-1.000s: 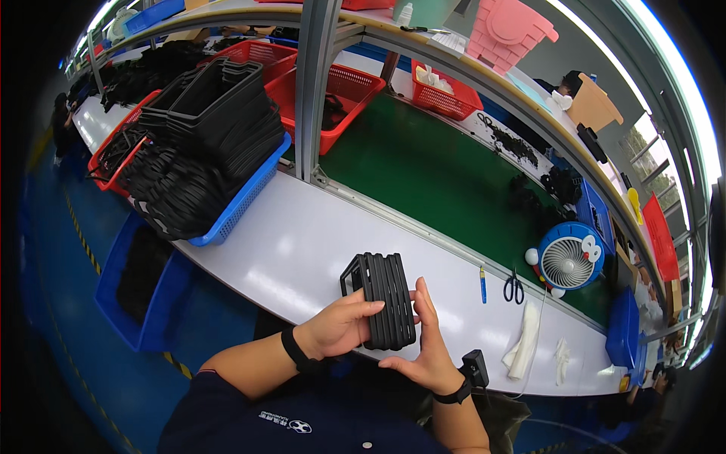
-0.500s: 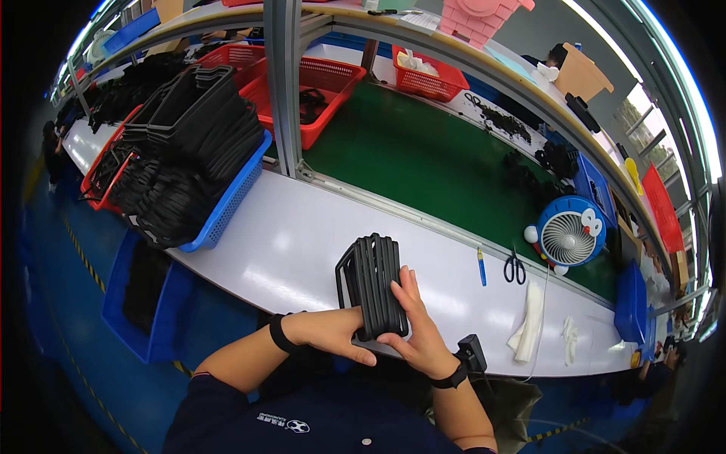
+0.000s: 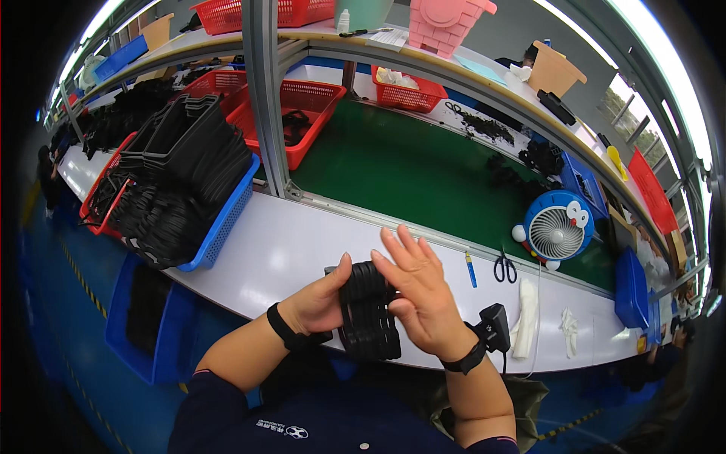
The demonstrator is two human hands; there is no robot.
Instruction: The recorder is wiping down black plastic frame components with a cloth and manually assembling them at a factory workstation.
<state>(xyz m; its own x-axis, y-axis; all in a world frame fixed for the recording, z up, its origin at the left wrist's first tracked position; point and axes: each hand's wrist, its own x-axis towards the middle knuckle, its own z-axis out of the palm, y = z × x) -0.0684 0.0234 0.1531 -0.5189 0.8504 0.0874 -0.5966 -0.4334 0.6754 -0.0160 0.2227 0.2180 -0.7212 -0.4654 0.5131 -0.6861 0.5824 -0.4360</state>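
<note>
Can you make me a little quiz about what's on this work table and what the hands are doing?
1. True or false: both hands, the left hand and the right hand, are on the stack of black frames.
2. What sits just left of the scissors on the white table? A) a blue pen B) a red cup C) a green ball
3. Fill in: the round blue fan stands on the ____ mat.

Key: 1 true. 2 A, the blue pen. 3 green.
</note>
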